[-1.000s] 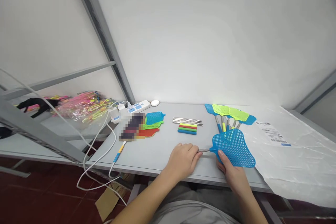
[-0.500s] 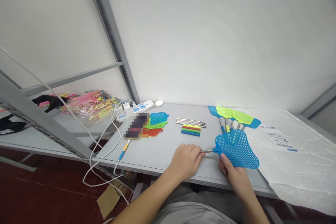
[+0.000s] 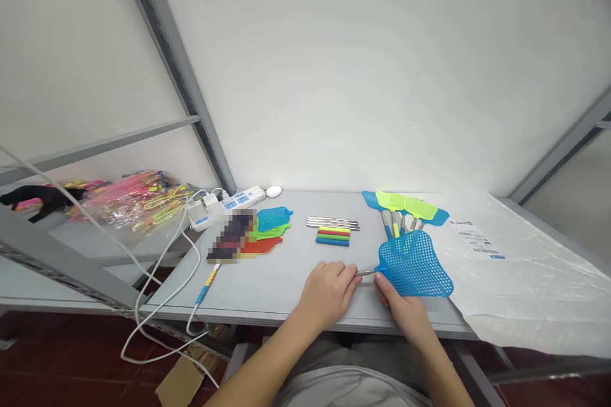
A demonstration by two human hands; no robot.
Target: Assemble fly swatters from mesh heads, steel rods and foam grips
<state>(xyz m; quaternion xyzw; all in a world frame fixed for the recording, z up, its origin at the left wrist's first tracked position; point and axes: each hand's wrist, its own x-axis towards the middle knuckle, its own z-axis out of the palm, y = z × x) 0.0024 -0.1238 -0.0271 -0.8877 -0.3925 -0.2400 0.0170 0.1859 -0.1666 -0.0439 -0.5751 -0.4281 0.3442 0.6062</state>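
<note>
A blue fly swatter (image 3: 415, 265) with a perforated head lies across the front of the table, head to the right. My left hand (image 3: 328, 291) is closed round its handle end, where a short stretch of metal rod (image 3: 365, 272) shows. With thumb on top, my right hand (image 3: 407, 316) pinches the swatter at its neck; the fingers beneath are partly hidden. Beyond the head, finished-looking blue and yellow-green swatters (image 3: 420, 207) lie fanned out with their handles toward me. Loose metal rods (image 3: 333, 223) and coloured grip tubes (image 3: 333, 236) rest mid-table.
Blue, green and red swatter heads (image 3: 274, 219) are stacked at left beside a pixelated phone-like object (image 3: 232, 236) on a white cable. A power strip (image 3: 243, 200) sits behind. White plastic sheeting (image 3: 506, 292) covers the right end. Bagged pink and yellow items (image 3: 143, 197) fill the left shelf.
My right hand has slid from the underside of the swatter head to its neck, nearer my left hand. The view has turned slightly right, so everything appears further left.
</note>
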